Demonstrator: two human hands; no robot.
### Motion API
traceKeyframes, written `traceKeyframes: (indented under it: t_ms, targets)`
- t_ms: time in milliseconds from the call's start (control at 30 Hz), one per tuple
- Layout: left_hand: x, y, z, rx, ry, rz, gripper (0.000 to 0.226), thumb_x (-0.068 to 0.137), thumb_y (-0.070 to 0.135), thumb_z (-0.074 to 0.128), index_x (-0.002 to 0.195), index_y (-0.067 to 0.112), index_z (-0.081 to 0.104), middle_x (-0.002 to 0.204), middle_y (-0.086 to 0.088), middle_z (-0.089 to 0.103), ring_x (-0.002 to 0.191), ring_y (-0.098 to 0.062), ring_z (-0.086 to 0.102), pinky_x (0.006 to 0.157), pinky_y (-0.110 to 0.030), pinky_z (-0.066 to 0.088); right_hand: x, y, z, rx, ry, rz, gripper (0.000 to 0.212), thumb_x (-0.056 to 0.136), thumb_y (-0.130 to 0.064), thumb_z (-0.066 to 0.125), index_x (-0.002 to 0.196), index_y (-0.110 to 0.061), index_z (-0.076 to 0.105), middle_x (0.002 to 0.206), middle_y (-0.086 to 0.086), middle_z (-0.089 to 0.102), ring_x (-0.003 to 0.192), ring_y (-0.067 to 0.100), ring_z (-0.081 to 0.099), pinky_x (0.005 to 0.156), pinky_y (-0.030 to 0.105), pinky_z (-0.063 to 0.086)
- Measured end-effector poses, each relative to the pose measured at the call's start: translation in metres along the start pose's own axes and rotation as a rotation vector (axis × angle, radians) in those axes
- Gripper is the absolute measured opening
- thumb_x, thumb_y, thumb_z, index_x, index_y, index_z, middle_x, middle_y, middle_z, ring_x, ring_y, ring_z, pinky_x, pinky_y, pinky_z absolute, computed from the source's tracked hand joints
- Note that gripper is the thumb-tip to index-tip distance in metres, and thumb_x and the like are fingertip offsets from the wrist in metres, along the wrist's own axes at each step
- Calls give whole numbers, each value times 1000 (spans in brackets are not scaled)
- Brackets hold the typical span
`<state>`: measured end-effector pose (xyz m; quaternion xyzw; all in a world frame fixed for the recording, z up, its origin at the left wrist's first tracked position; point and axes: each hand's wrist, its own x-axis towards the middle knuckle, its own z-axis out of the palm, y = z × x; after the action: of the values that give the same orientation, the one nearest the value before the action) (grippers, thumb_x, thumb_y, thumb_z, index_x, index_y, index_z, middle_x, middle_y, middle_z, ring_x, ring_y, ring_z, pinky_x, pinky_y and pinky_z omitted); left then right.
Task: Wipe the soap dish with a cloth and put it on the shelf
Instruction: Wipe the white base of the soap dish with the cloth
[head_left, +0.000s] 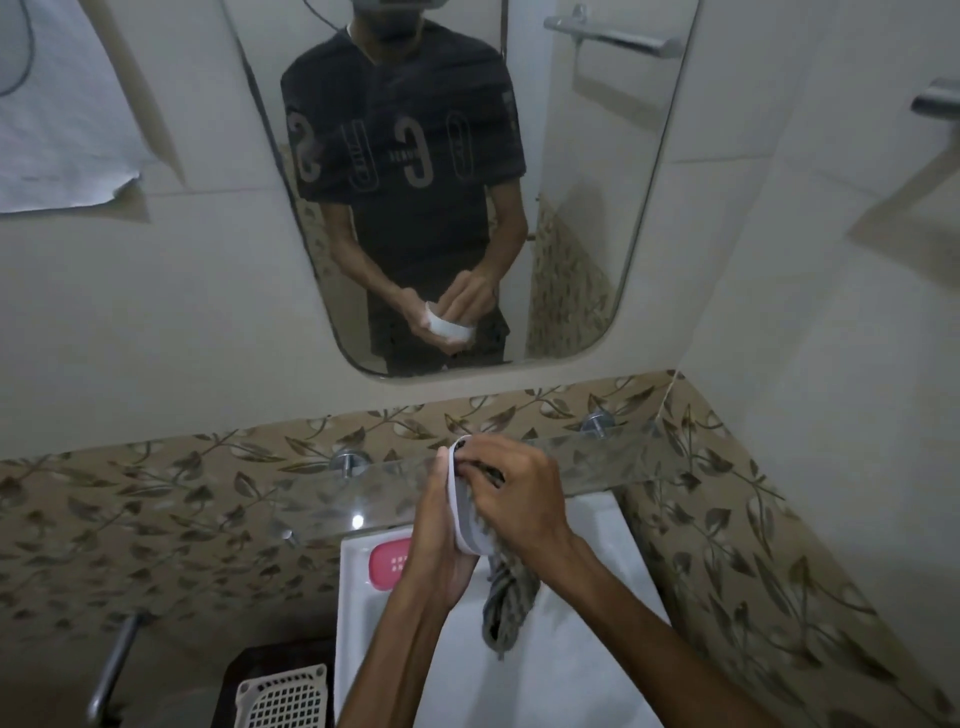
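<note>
A white oval soap dish (464, 512) stands on edge above the washbasin, cupped from the left by my left hand (435, 540). My right hand (519, 493) presses a grey striped cloth (506, 597) into the dish's hollow side; the cloth's loose end hangs down over the basin. A glass shelf (322, 499) on round metal brackets runs along the wall just behind and below my hands. The mirror (571, 234) reflects the same grip on the dish.
A pink perforated soap-dish insert (387, 561) lies on the white basin's (571, 665) back left rim. A white lattice basket (283, 699) sits on a dark stand to the left, beside a metal pipe (111, 665). Towel rails are at upper right.
</note>
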<state>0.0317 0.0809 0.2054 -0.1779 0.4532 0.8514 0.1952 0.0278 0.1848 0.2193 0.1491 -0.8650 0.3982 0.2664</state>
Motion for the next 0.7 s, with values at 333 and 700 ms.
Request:
traceKeyframes:
  t_ms: [333, 700]
  targets:
    - [-1, -9, 8, 29, 112, 168, 42, 103, 47, 46, 104, 12, 69, 85, -12, 76, 87, -27, 69, 73, -37, 55, 5, -4, -10, -386, -237, 248, 18, 90, -21, 72, 105, -27, 80, 101, -7, 78, 95, 13, 69, 82, 30, 59]
    - [9, -10, -2, -22, 233, 194, 44, 101, 57, 50, 120, 21, 67, 110, -15, 70, 94, -28, 69, 72, -39, 62, -36, 16, -11, 242, -510, 551, 17, 86, -20, 78, 99, -29, 83, 98, -17, 79, 95, -1, 71, 89, 18, 58]
